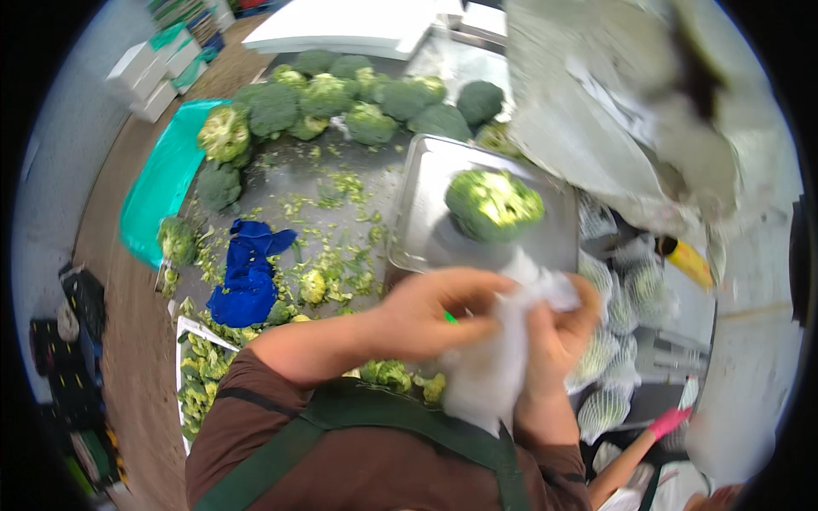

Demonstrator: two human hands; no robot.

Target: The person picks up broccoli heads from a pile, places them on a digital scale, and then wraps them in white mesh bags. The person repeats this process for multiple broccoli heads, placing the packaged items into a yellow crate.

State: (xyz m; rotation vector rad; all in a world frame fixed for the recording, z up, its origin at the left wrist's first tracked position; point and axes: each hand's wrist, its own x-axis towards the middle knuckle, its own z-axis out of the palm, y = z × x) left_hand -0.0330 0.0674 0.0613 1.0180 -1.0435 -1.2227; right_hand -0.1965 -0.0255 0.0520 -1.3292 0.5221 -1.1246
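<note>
My left hand (430, 311) and my right hand (558, 336) are raised in front of my chest, both closed on a white foam net (490, 366). The net hangs down between them, smeared by motion. A small bright green bit shows at my left fingers; I cannot make out what it is. Just beyond my hands, a broccoli head (492, 204) rests on a metal tray (417, 192) with its pale cut stem side facing up. Neither hand touches the broccoli.
More broccoli heads (328, 95) line the table's far side. Trimmings and a blue cloth (249, 272) lie on the metal table (285, 175). A crate of scraps (200, 383) stands at left. Net-wrapped heads (605, 409) sit at right, near a co-worker's pink glove (671, 422).
</note>
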